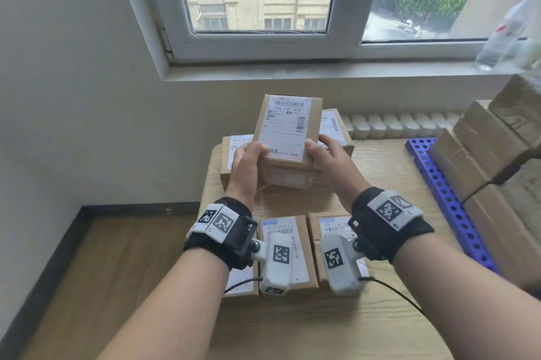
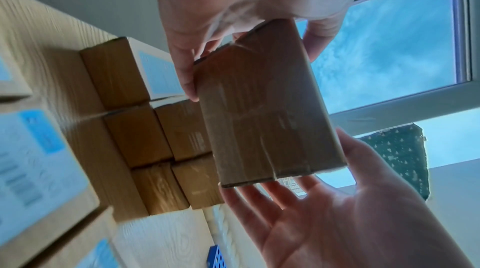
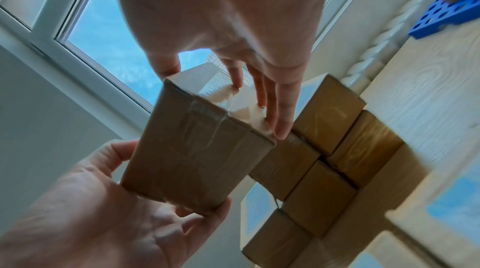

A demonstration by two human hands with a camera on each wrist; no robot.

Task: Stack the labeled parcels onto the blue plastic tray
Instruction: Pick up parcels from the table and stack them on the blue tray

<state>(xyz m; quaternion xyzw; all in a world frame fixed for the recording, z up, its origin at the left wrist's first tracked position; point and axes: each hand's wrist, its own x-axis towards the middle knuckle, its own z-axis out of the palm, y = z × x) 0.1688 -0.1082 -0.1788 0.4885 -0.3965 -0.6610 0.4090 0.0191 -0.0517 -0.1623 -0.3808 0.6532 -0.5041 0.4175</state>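
Nearest to me, a row of labeled parcels (image 1: pixel 288 251) lies flat on the pale wooden table (image 1: pixel 389 160), partly hidden under my wrists. Just beyond them, above the table, I hold one cardboard parcel (image 1: pixel 288 137) up between both hands, its white shipping label facing me. My left hand (image 1: pixel 246 166) grips its left edge, thumb curled over the label and fingers (image 2: pixel 259 202) spread under the taped underside. My right hand (image 1: pixel 328 160) grips its right edge the same way, thumb on top and fingers (image 3: pixel 283 112) reaching along the far side. Behind the held parcel, more labeled parcels (image 1: pixel 234 154) are stacked at the table's far edge. To my right, the blue plastic tray (image 1: pixel 450 204), perforated with round holes, sits on the table and already carries a tall stack of brown boxes (image 1: pixel 480 154). Farthest away are a white radiator (image 1: pixel 389 125) and a window (image 1: pixel 263 2).
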